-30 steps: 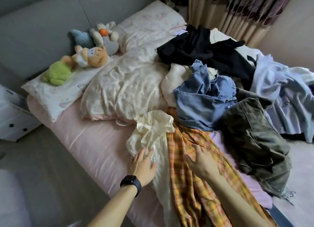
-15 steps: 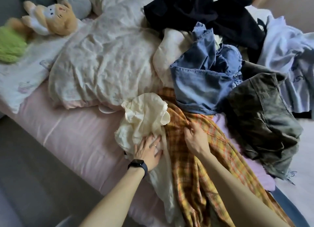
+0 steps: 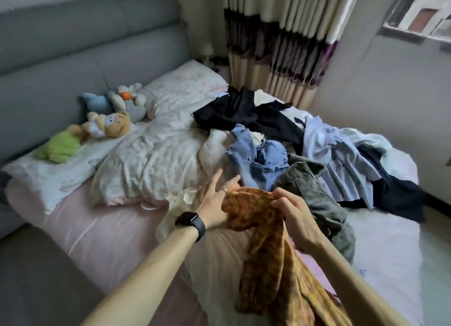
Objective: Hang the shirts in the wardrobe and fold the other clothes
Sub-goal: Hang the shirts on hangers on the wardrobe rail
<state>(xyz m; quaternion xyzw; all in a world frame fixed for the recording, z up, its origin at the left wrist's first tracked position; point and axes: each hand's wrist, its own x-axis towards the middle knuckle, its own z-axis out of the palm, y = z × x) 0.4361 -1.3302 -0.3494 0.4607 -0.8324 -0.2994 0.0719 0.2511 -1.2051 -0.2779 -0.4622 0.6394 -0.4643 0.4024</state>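
plaid shirt (image 3: 263, 264) held up at the bed (image 3: 97, 228) near edge: right hand (image 3: 292, 218) pinches it, left hand (image 3: 214, 203) fingers splayed; next, likely locate collar for hanging.

The one head-worn camera looks from the near side of the bed (image 3: 102, 228), forward and down across it toward the headboard (image 3: 73, 45) and curtain (image 3: 280, 45), with the plaid garment (image 3: 268, 264) close beneath.

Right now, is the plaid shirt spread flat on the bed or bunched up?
Bunched up. The right hand pinches the shirt by its top edge above the bed, and the cloth hangs from it in crumpled folds.
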